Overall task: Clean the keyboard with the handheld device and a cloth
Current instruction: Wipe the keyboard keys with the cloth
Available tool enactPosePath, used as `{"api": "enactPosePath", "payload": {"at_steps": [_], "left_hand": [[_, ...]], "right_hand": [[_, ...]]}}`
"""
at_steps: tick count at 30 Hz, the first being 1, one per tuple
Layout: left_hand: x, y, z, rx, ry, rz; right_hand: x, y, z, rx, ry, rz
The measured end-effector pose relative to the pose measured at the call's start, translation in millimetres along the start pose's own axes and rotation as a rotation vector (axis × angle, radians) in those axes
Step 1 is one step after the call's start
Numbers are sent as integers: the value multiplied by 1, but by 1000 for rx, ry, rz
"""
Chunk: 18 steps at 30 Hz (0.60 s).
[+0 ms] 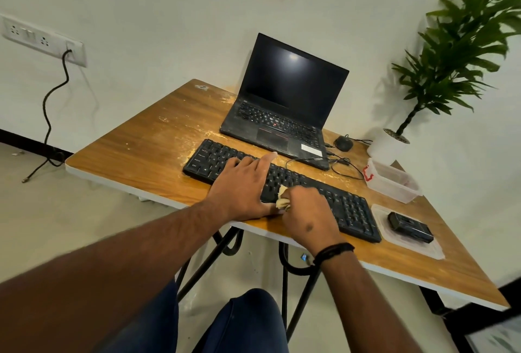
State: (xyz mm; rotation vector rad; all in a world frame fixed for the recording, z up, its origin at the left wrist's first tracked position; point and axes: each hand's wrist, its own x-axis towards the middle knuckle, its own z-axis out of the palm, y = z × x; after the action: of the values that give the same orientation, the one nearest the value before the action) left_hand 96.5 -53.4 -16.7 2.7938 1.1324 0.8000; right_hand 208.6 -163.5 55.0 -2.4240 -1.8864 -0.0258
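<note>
— Keyboard [332, 200] wiping is judged to be the step in hand. The black keyboard is laid slantwise on the tabletop [135, 152], just in front of the open laptop [284, 102]. How is it being held?

— It is steadied by the left hand [239, 186], which is laid flat across the keys left of the middle, fingers straight and spread, nothing grasped. A small bunched yellowish cloth [282, 197] is pinched in the right hand [307, 211], the grip closed round it at the keyboard's near edge, close to the middle.

— And the handheld device?

— A small black device [410, 227] is seen lying on a clear plastic lid [406, 245], just beyond the keyboard's right end. It is touched by neither hand. It is taken to be the tool named in the task, though this cannot be confirmed.

— How should the wipe be done well?

— Light pressure is advised, with strokes run along the rows so that dust is drawn off toward one edge rather than pushed between keys. The steadying hand would best be shifted as rows are covered, since the keys beneath it cannot be reached. Pale crumbs or dust are scattered on the tabletop between keyboard and laptop, so a clean fold of cloth should be turned outward often. Care is needed near the thin cable [344, 165] trailing behind the keyboard.
</note>
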Motion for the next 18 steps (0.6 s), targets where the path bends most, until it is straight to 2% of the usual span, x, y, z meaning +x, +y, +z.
{"api": "enactPosePath", "payload": {"at_steps": [2, 4, 6, 8, 12, 15, 18], "left_hand": [[0, 1, -1, 3, -5, -1], [1, 2, -2, 18, -3, -5], [0, 3, -2, 29, -5, -10], [-1, 2, -2, 24, -6, -11], [1, -2, 3, 15, 4, 5], [1, -3, 4, 2, -6, 6], [1, -1, 2, 8, 7, -4]], "right_hand": [[3, 4, -9, 123, -18, -18], [13, 10, -16, 182, 71, 32], [24, 12, -14, 100, 158, 119], [26, 5, -3, 2, 120, 154], [17, -16, 14, -87, 79, 42], [16, -12, 10, -44, 74, -33], [29, 7, -5, 23, 161, -5]]}}
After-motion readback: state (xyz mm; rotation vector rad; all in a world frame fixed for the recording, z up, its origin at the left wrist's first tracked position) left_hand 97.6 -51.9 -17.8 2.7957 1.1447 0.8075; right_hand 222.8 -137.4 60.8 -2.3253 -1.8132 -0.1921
